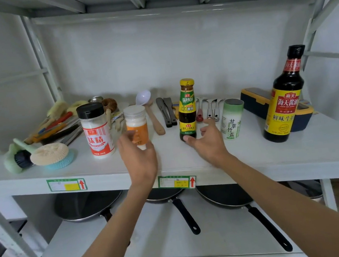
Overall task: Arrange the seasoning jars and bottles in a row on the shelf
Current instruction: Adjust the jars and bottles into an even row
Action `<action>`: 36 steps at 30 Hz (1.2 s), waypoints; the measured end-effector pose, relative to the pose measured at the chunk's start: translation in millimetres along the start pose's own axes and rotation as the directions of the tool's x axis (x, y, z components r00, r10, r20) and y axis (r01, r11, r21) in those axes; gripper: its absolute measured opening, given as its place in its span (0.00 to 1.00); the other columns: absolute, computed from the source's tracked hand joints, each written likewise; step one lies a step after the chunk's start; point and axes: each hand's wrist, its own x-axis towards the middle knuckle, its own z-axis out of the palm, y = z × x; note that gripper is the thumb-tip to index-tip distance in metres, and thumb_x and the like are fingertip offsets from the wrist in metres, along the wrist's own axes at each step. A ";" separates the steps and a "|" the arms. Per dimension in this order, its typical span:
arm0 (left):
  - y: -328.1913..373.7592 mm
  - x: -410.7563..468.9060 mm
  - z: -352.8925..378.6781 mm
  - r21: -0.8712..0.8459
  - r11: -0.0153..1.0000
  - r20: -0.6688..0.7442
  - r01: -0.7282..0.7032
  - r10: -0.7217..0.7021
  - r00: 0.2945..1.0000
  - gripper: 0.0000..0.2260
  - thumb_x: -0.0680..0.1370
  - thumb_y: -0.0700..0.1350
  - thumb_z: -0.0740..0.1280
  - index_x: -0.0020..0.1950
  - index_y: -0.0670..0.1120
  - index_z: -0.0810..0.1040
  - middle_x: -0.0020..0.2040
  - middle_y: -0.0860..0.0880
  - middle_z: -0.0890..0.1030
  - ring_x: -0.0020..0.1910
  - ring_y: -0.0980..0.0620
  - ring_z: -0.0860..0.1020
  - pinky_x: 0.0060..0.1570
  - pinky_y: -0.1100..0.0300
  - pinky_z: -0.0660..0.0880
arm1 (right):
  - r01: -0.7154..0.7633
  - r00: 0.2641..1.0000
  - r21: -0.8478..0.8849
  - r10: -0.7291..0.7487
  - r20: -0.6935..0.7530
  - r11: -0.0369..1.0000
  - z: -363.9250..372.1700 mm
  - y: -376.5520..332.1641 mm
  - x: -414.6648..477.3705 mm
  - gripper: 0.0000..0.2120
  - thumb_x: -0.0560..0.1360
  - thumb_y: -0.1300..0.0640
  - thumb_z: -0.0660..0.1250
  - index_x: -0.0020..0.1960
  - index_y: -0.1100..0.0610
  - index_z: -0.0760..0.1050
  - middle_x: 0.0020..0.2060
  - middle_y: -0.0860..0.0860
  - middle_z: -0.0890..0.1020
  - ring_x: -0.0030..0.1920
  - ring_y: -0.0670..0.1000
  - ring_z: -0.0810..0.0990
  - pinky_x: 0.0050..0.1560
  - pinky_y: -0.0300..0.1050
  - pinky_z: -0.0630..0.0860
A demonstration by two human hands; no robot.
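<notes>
On the middle shelf (190,158) of a white metal rack, five seasoning containers stand upright in a loose line: a black-capped white jar (96,130), an orange-labelled jar (136,122), a yellow-capped sauce bottle (186,109), a green-and-white canister (232,119), and a tall soy sauce bottle (284,98) well apart at the right end. The left hand (138,152) is open, its fingers just in front of the orange-labelled jar and possibly touching its lower face; no closed grip is evident. The right hand (206,139) is likewise open, spread between the sauce bottle and the canister, thumb at the bottle's base and fingertips near the canister.

Assessment: the step in hand appears to be fine spacing of the middle containers. The row is largely formed, though the gaps are uneven and the soy sauce bottle sits forward and apart. The next move likely calls for drawing that bottle leftward into line, keeping it upright. Utensils (168,112) and brushes (35,152) lie behind and left; pans (174,195) sit on the shelf below.
</notes>
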 end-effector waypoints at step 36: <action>-11.8 41.2 -20.6 0.260 0.966 0.185 0.005 -0.055 0.981 0.17 0.75 0.45 0.72 0.61 0.39 0.78 0.54 0.43 0.82 0.53 0.46 0.79 0.50 0.59 0.73 | 0.094 0.994 -0.007 -0.093 0.052 0.996 3.8 6.2 4.8 0.24 0.71 0.61 0.75 0.65 0.60 0.73 0.58 0.55 0.81 0.52 0.47 0.76 0.55 0.38 0.70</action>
